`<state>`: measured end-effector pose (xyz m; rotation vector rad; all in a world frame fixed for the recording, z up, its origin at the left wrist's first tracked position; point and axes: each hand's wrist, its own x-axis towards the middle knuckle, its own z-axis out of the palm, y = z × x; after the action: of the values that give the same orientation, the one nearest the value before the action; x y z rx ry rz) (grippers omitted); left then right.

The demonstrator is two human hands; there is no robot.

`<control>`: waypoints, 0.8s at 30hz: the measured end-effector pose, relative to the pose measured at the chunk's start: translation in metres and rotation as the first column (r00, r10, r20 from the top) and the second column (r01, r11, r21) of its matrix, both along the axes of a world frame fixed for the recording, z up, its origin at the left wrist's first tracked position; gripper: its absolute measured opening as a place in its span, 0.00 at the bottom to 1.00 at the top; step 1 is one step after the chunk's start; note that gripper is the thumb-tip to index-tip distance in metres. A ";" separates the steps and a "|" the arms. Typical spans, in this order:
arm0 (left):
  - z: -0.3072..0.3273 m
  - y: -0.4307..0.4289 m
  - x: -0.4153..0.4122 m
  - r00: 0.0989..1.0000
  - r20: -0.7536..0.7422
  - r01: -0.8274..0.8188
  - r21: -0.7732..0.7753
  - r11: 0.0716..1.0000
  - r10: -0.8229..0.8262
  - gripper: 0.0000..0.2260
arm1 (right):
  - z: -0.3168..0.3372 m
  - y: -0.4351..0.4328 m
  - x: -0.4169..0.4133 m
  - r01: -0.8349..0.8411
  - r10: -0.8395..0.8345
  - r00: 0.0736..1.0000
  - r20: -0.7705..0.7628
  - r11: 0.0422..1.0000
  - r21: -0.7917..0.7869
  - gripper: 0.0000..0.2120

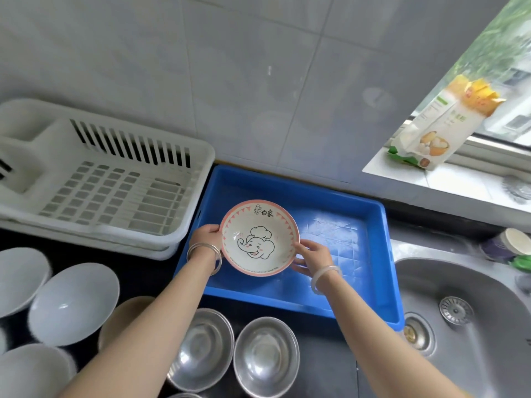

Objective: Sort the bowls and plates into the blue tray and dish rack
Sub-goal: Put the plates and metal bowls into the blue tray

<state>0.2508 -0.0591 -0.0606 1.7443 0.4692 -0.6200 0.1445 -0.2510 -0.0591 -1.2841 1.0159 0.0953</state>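
A pink-rimmed bowl (260, 238) with a cartoon elephant inside hangs over the left part of the blue tray (370, 248). My left hand (205, 237) grips its left rim and my right hand (311, 258) grips its right rim. The white dish rack (109, 179) stands to the left of the tray with nothing in it. On the dark counter near me lie white plates (73, 303) and two steel bowls (265, 356), with a tan bowl (120, 317) partly hidden by my left arm.
A steel sink (471, 320) lies to the right of the tray. A food packet (439, 127) stands on the window sill at the upper right. A cup (514, 242) and a metal scourer (517, 188) sit near the sink. A tiled wall is behind.
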 end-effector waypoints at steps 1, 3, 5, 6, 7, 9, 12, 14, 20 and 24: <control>-0.001 0.001 -0.004 0.998 -0.068 -0.018 -0.050 0.999 0.015 0.05 | 0.000 0.001 -0.006 0.007 -0.008 1.000 0.015 0.997 0.080 0.13; -0.003 0.004 -0.010 0.984 -0.173 -0.058 -0.142 0.988 0.033 0.07 | -0.002 0.003 -0.014 0.004 -0.012 0.999 0.045 0.983 0.184 0.15; -0.006 0.004 -0.014 0.974 -0.209 -0.124 -0.192 0.973 0.083 0.08 | -0.004 0.005 -0.017 0.024 -0.045 0.995 0.086 0.971 0.236 0.16; -0.007 0.004 -0.015 0.971 -0.210 -0.160 -0.210 0.965 0.115 0.06 | -0.004 0.006 -0.015 0.042 -0.070 0.992 0.103 0.967 0.252 0.15; -0.009 0.004 -0.015 0.966 -0.209 -0.197 -0.228 0.954 0.149 0.05 | -0.003 0.008 -0.012 0.058 -0.091 0.989 0.113 0.963 0.263 0.15; -0.012 0.003 -0.015 0.951 -0.222 -0.272 -0.276 0.922 0.214 0.09 | -0.002 0.012 -0.003 0.079 -0.117 0.986 0.123 0.958 0.275 0.15; -0.013 -0.001 -0.013 0.932 -0.234 -0.346 -0.333 0.877 0.278 0.13 | -0.001 0.015 0.012 0.094 -0.134 0.983 0.128 0.955 0.281 0.15; -0.011 -0.004 -0.011 0.919 -0.266 -0.376 -0.366 0.851 0.292 0.14 | -0.001 0.017 0.021 0.093 -0.133 0.983 0.130 0.956 0.277 0.17; -0.010 -0.007 -0.003 0.898 -0.289 -0.429 -0.406 0.807 0.332 0.15 | -0.005 0.020 0.040 0.123 -0.162 0.979 0.122 0.954 0.273 0.17; -0.010 -0.008 -0.001 0.898 -0.272 -0.435 -0.422 0.795 0.346 0.16 | -0.007 0.021 0.048 0.143 -0.178 0.978 0.112 0.953 0.268 0.16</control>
<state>0.2499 -0.0676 -0.0707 1.0800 0.7205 -0.5372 0.1927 -0.2297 -0.0661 -0.9540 0.9534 0.0143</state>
